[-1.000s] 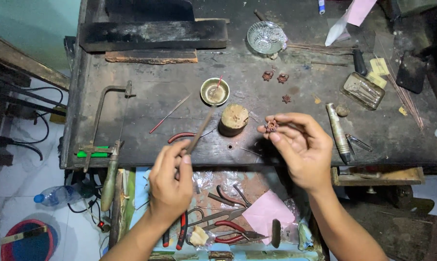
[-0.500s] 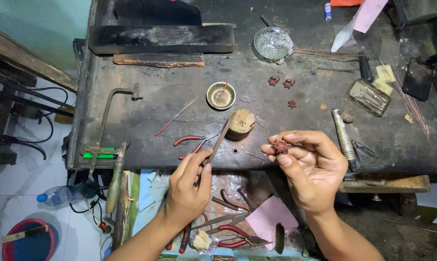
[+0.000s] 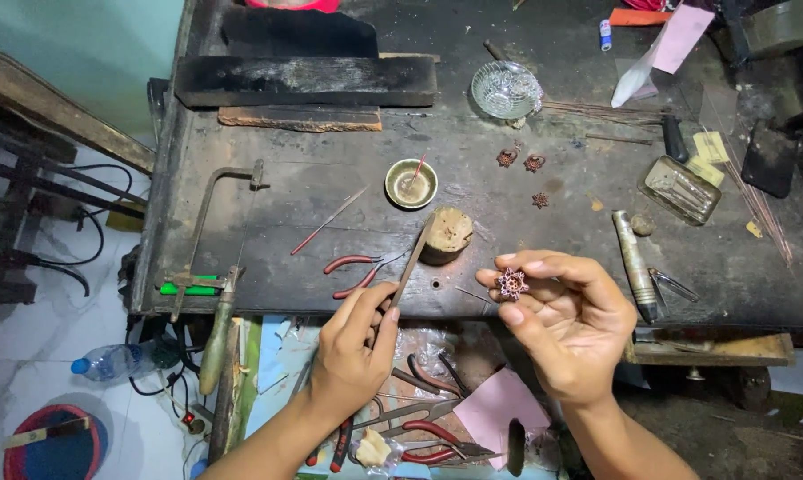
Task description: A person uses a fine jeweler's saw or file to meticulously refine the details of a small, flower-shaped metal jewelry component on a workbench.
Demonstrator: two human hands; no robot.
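My right hand (image 3: 568,324) pinches a small reddish star-shaped metal piece (image 3: 511,284) between thumb and fingertips, held over the front edge of the dark workbench (image 3: 312,187). My left hand (image 3: 357,342) grips a slim flat file (image 3: 412,262) that points up and to the right, its tip near a small round wooden block (image 3: 447,233). File and metal piece are apart. Three similar reddish pieces (image 3: 520,162) lie farther back on the bench.
Red-handled pliers (image 3: 357,267), a small brass bowl (image 3: 410,183), a glass dish (image 3: 505,89), a jeweller's saw (image 3: 207,231), a metal tin (image 3: 679,188) and a cylindrical tool (image 3: 634,262) lie on the bench. An open drawer below holds pliers, scissors and pink paper (image 3: 490,411).
Both hands have drawn closer to me, toward the bench's front edge. The view has shifted, so the bench sits higher in the picture. The file and the metal piece stay held.
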